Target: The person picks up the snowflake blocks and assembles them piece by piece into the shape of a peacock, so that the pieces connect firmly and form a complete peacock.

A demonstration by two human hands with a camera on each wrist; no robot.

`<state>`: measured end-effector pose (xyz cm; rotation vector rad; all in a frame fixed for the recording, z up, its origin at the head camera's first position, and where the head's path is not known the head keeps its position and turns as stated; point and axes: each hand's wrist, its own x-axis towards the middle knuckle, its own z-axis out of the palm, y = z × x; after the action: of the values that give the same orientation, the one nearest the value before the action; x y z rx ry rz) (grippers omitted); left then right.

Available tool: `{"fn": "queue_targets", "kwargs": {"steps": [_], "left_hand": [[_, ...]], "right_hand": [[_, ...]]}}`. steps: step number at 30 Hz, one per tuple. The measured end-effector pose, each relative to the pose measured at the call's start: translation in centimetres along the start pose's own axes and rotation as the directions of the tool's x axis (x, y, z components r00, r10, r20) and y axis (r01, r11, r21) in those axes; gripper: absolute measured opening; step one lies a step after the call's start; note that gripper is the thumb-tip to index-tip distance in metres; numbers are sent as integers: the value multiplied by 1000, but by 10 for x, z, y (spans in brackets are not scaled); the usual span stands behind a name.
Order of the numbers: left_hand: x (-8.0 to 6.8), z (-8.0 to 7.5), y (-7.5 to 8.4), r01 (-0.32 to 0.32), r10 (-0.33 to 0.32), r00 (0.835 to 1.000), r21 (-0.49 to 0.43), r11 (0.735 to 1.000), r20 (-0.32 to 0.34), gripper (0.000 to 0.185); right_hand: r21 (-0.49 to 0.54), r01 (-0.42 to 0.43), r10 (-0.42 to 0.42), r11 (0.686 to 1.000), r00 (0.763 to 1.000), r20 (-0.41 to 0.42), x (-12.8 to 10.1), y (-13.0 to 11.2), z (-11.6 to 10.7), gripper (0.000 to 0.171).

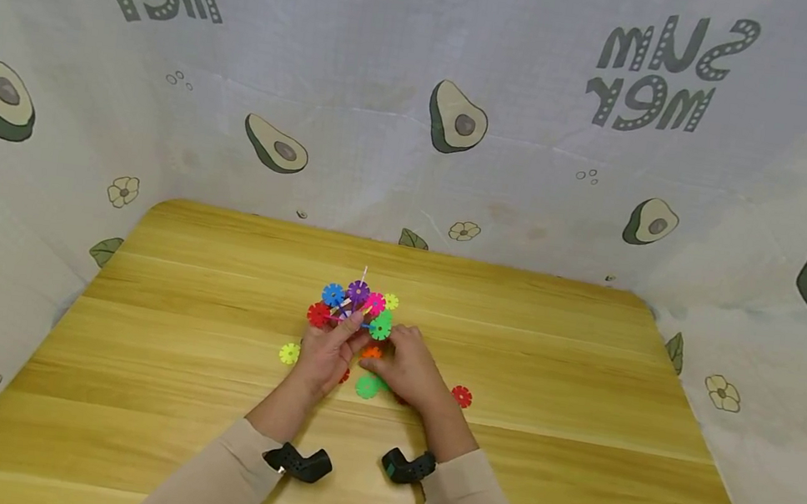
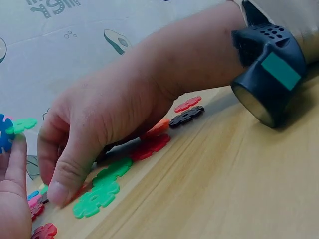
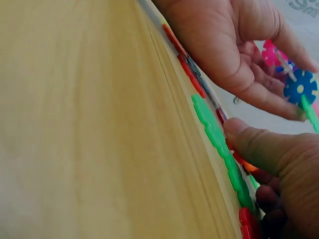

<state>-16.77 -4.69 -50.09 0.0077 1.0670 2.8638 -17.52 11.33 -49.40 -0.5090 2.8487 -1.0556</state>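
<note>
Presently, the left hand (image 1: 326,358) holds in its grip a cluster of joined flower-shaped discs (image 1: 357,293), raised over the tabletop (image 1: 583,392), about midway between the left and right edges. The right hand (image 1: 411,365) is bent down near the loose green discs (image 1: 367,387); whether its grip pinches something, I cannot tell. One red disc (image 1: 461,396) lies more toward the right edge.

Long beige sleeves (image 1: 213,477) are worn. A black, angular camera (image 1: 302,464) is strapped to each wrist; the right camera (image 2: 274,102) is pierced by small holes (image 2: 273,32) and marked with a teal patch (image 2: 281,70).
</note>
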Motion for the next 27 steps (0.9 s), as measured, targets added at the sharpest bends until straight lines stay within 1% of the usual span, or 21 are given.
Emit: {"fn": "queue_targets", "kwargs": {"steps": [2,4,6,7,8,9,11,12,14,15,17,19,23,24,27], "left_hand": [[0,0,0,16,-16,1000,1,1000,5,24],[-1,0,0,27,-27,999,10,1000,18,23],[-1,0,-1,34,-35,999,19,999,31,24],[-1,1,-1,38,-38,999,21,999,34,25],[-1,1,-1,41,-42,999,26,999,35,26],[-1,1,-1,44,-45,998,32,999,34,26],[-1,1,-1,63,-65,998,55,997,25,25],[-1,1,-1,78,-80,997,70,994,21,25],[-1,2,-2,119,-122,992,111,987,17,23],[-1,2,-2,142,-145,989,130,981,17,22],[-2,2,-2,175,-182,983,162,971,27,20],[-2,2,-2,198,-207,978,180,964,37,18],[-3,2,-1,207,-222,973,185,961,61,17],[-3,2,-1,207,-223,972,186,960,68,17],[-4,2,0,209,-226,971,179,961,81,19]], "right_hand": [[74,-42,45,996,998,-42,0,3,-1,30],[162,-83,99,983,991,-94,1,6,-2,20],[264,-113,156,958,976,-149,2,9,-3,17],[319,-112,175,941,969,-175,3,10,-3,18],[380,-110,198,918,959,-201,4,11,-3,17],[452,-99,219,886,950,-221,4,12,-4,16],[582,-41,238,812,934,-267,6,13,-5,18],[630,-2,239,777,926,-291,6,13,-5,19],[691,79,229,718,911,-343,6,13,-6,20],[705,119,214,700,906,-366,6,13,-6,20],[704,178,177,688,899,-400,6,14,-6,20],[705,214,147,676,898,-414,6,14,-6,20],[712,239,121,660,902,-415,5,13,-6,19],[710,240,120,662,901,-416,5,13,-5,18],[685,228,119,692,900,-420,4,13,-5,17]]}}
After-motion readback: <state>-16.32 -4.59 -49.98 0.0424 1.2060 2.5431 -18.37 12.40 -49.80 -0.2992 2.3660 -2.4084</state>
